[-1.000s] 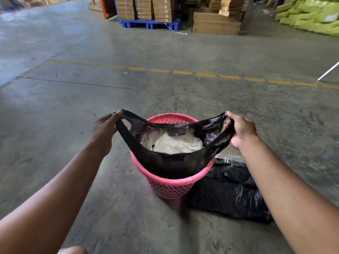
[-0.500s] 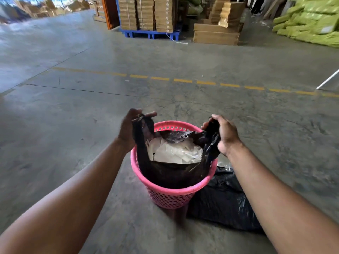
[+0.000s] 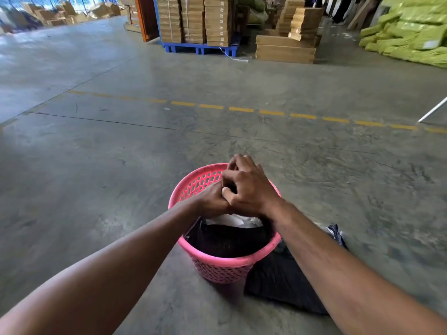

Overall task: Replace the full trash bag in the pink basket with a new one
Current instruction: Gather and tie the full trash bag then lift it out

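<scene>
A pink perforated basket stands on the concrete floor in front of me. Inside it sits a full black trash bag with white paper showing at its top. My left hand and my right hand are pressed together above the basket's middle, both closed on the bag's gathered top edges, which are mostly hidden between the fingers. A flat folded black bag lies on the floor, touching the basket's right side and partly under my right forearm.
A dashed yellow line crosses the floor beyond the basket. Far back stand stacked cardboard boxes on a blue pallet, more cartons and green bundles at the right. A white pole leans in at the right edge.
My hands, each holding one side of the bag's rim, have come together from wide apart to touching over the basket's centre. The bag's mouth has closed up. The view has tilted upward.
</scene>
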Tool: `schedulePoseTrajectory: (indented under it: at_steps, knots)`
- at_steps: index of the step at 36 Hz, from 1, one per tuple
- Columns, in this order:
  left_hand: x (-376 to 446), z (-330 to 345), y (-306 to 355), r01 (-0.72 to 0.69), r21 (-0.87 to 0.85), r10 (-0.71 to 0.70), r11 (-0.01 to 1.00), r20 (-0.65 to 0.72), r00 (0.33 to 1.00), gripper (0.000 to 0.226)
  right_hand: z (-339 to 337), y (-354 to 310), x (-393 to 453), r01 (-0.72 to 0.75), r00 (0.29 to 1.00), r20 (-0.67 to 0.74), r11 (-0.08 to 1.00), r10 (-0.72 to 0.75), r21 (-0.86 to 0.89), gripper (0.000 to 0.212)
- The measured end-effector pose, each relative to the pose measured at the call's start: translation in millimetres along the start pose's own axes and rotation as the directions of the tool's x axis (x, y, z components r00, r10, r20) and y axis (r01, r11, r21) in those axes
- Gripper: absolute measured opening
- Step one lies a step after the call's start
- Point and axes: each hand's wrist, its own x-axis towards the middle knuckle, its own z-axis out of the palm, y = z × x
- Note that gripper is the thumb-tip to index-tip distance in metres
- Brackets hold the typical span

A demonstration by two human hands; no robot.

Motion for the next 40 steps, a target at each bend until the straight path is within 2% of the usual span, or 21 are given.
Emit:
schedulePoseTrajectory:
  at_steps: [2,3,6,9,12,15,18,22,26,29,32,35,37,40]
  knots:
    - [0.1,3.7,-1.8,0.017,-0.075,-0.018,0.997,-0.017,1.000,0.005,-4.7,-4.0,9.9,0.031,0.999,0.018,0.999,-0.030,-0.019,0.012]
    - [0.8,5.2,-3.6,0.013,-0.119,-0.017,0.993,-0.034,0.999,0.016,-8.4,-3.8,13.6,0.016,1.000,0.024,0.999,-0.017,0.034,0.013]
    - [0.8,7.3,-8.5,0.028,-0.302,-0.052,0.953,-0.073,0.996,0.027,-15.7,10.3,19.5,-0.132,0.991,0.006,0.944,0.136,0.302,0.016]
    - [2.5,5.8,-5.7,0.095,-0.428,-0.148,0.899,-0.092,0.985,0.046,-12.2,31.5,12.5,-0.173,0.984,0.009,0.946,0.177,0.275,0.034]
    - [3.1,1.9,-9.6,0.118,-0.416,-0.161,0.902,-0.071,0.984,0.054,-1.3,41.6,-0.7,-0.160,0.987,0.040,0.952,0.155,0.261,0.043]
    - [2.7,0.7,-9.6,0.136,-0.449,-0.161,0.883,-0.017,0.987,0.053,9.8,44.7,-7.0,-0.154,0.981,-0.073,0.947,0.181,0.283,0.030]
    - [3.1,-0.9,-8.0,0.146,-0.478,-0.154,0.866,0.022,0.988,0.057,13.1,42.6,-7.4,-0.194,0.953,-0.143,0.903,0.266,0.384,0.017]
    - [4.1,-7.6,-7.9,0.174,-0.512,-0.145,0.841,0.097,0.985,0.058,13.7,40.7,-6.4,-0.250,0.934,-0.133,0.872,0.331,0.420,0.006]
    - [5.2,-13.1,-13.1,0.263,-0.556,-0.197,0.789,0.177,0.964,0.063,12.0,44.3,-8.7,-0.323,0.903,-0.129,0.847,0.409,0.423,0.003]
    - [6.2,-21.7,-19.6,0.332,-0.545,-0.232,0.770,0.245,0.941,0.067,7.9,36.9,-11.4,-0.320,0.901,-0.143,0.851,0.409,0.417,0.002]
    - [9.4,-29.3,-16.0,0.392,-0.563,-0.293,0.727,0.262,0.920,0.057,8.1,22.5,-19.7,-0.291,0.908,-0.157,0.855,0.388,0.430,0.004]
    - [16.9,-28.9,-6.0,0.419,-0.618,-0.355,0.665,0.231,0.906,0.041,23.2,4.9,-37.7,-0.213,0.948,-0.141,0.900,0.284,0.380,0.007]
    - [20.3,-26.7,0.1,0.422,-0.593,-0.360,0.685,0.229,0.905,0.032,38.7,-3.9,-51.3,-0.180,0.963,-0.139,0.937,0.229,0.298,0.011]
    - [21.1,-24.2,4.8,0.421,-0.507,-0.379,0.752,0.191,0.906,0.032,60.3,-1.9,-62.2,-0.224,0.953,-0.144,0.941,0.266,0.253,0.007]
